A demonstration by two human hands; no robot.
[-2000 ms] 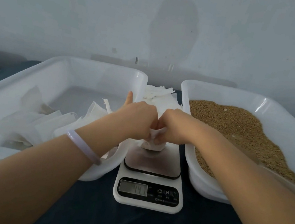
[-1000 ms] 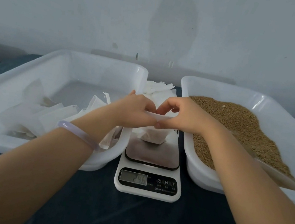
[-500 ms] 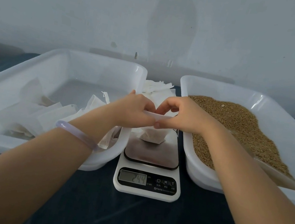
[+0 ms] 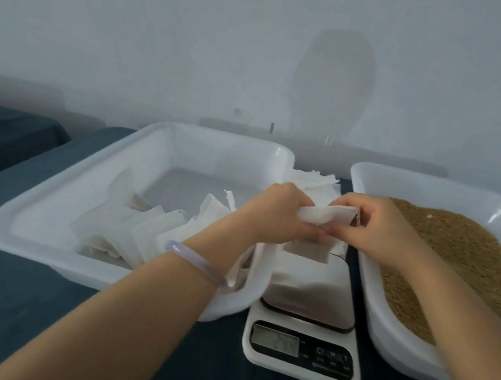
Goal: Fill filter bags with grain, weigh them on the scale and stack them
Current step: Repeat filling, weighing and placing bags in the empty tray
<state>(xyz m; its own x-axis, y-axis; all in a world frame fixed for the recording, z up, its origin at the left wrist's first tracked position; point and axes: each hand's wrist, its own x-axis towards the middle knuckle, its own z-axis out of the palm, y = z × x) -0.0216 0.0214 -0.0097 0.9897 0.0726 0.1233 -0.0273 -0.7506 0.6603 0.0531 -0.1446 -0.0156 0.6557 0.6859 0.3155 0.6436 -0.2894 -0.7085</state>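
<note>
Over the scale (image 4: 302, 347), between the tray of bags (image 4: 76, 194) and the grain tray (image 4: 376, 181), the left hand (image 4: 274, 215) and right hand (image 4: 382, 233) each pinch one end of the filter bag (image 4: 325, 218), fingers curled tight on its folded top. That top edge runs crosswise from hand to hand. The body hangs down to the platform, and I cannot tell if it touches.

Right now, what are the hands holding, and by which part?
One filter bag, by its top edge: left hand pinches the left end, right hand the right end.
</note>
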